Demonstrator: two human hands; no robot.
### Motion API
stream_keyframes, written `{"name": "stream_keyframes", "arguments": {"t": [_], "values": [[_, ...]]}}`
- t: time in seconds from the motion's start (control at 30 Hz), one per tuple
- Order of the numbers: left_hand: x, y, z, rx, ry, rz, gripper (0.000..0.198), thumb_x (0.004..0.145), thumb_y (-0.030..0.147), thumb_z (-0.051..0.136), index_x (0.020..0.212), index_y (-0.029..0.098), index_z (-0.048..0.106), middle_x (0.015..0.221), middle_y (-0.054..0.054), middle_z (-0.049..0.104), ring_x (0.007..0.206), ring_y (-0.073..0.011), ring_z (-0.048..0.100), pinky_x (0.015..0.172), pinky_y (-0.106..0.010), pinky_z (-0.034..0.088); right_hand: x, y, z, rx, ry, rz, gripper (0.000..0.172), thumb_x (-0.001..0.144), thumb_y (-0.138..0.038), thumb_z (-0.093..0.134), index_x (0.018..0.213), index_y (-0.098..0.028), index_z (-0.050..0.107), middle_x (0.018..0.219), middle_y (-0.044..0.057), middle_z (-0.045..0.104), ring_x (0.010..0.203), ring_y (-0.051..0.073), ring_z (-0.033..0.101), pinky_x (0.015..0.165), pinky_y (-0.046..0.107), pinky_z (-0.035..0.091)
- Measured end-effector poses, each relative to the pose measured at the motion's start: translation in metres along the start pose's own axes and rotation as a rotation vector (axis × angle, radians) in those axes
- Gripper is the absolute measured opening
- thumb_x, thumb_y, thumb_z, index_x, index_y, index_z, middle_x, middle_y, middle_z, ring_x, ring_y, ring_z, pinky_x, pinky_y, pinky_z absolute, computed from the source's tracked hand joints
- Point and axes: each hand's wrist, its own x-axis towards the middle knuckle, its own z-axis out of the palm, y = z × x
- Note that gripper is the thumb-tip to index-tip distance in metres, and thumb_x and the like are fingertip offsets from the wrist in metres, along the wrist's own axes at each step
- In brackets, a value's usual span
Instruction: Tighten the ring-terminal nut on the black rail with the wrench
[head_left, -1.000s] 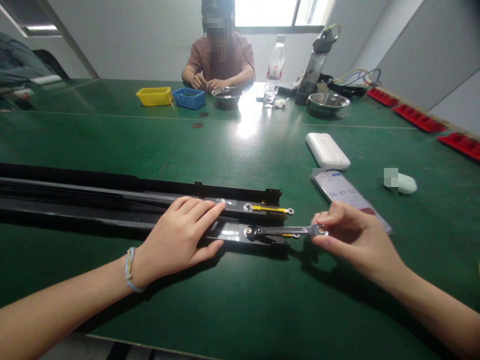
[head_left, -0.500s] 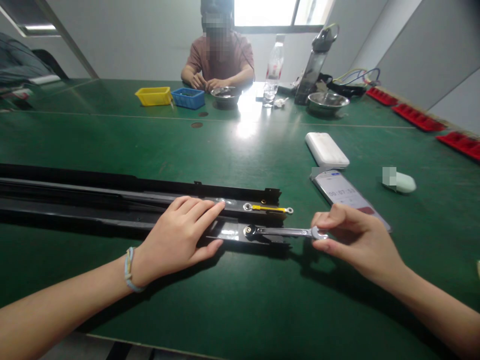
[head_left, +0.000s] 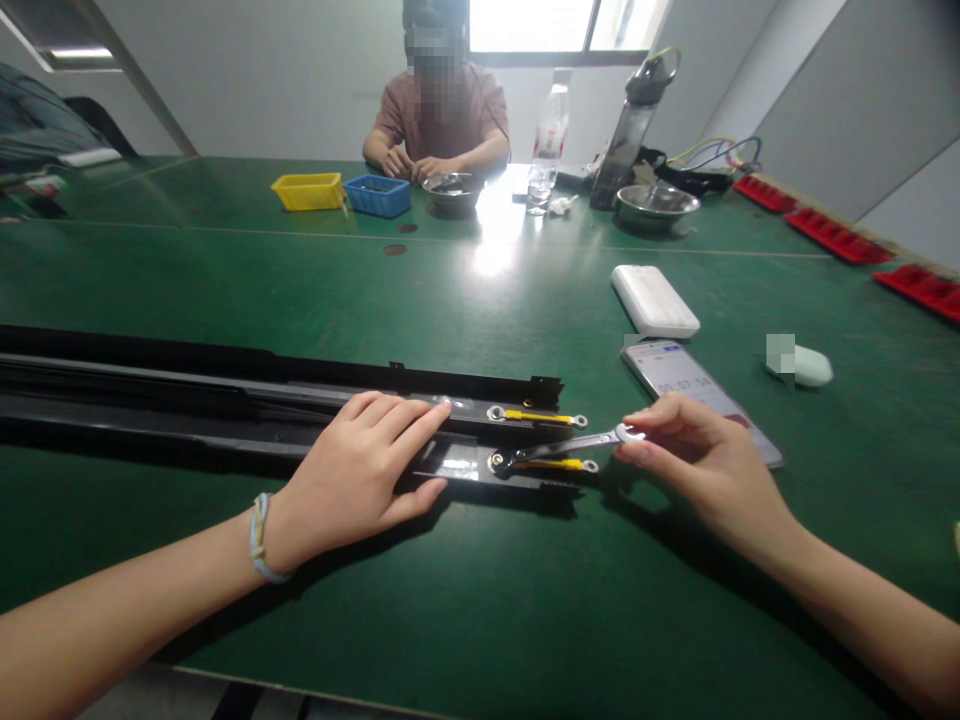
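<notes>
A long black rail assembly [head_left: 187, 400] lies across the green table [head_left: 480, 600] from the left edge to the middle. My left hand [head_left: 360, 475] rests flat on the rail near its right end, fingers stretched out. My right hand [head_left: 694, 460] pinches the free end of a small silver wrench [head_left: 570, 444]. The wrench's other end sits on a bolt [head_left: 496, 462] at the rail's near right end. Two short yellow-sleeved links [head_left: 536, 416] lie at that end of the rail.
A phone [head_left: 694, 385] with a timer on its screen lies just behind my right hand, a white power bank [head_left: 654, 300] beyond it. Another person sits at the far side with a yellow bin [head_left: 308, 191], a blue bin [head_left: 377, 196] and a steel bowl [head_left: 450, 190]. Red trays [head_left: 836, 238] line the right edge.
My right hand has swung the wrench's free end away from me, so the wrench now angles up to the right and uncovers the near yellow link. My left hand has stayed put.
</notes>
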Motion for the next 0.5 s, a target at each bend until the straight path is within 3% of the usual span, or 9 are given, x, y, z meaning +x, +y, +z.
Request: {"name": "stream_keyframes", "arguments": {"t": [0.23,0.5], "values": [[0.0008,-0.0008,0.0023,0.009,0.005,0.009,0.053,0.087,0.042,0.049,0.127,0.007,0.051,0.115,-0.015,0.063,0.099,-0.0279,0.057,0.088,-0.044,0.043,-0.0049,-0.0017,0.0020,0.070,-0.031,-0.075,0.024,0.063,-0.034,0.082,0.067,-0.025,0.061,0.067,0.000,0.064,0.063,0.017,0.063,0.057,0.028,0.054],[0.0021,-0.0011,0.0044,0.011,-0.001,-0.002,0.053,0.087,0.041,0.049,0.128,0.008,0.050,0.115,-0.015,0.063,0.100,-0.0279,0.057,0.088,-0.043,0.043,-0.0080,-0.0033,0.0041,0.126,-0.114,-0.140,0.029,0.062,-0.032,0.082,0.063,-0.025,0.055,0.059,-0.002,0.055,0.055,0.016,0.056,0.051,0.029,0.049]]}}
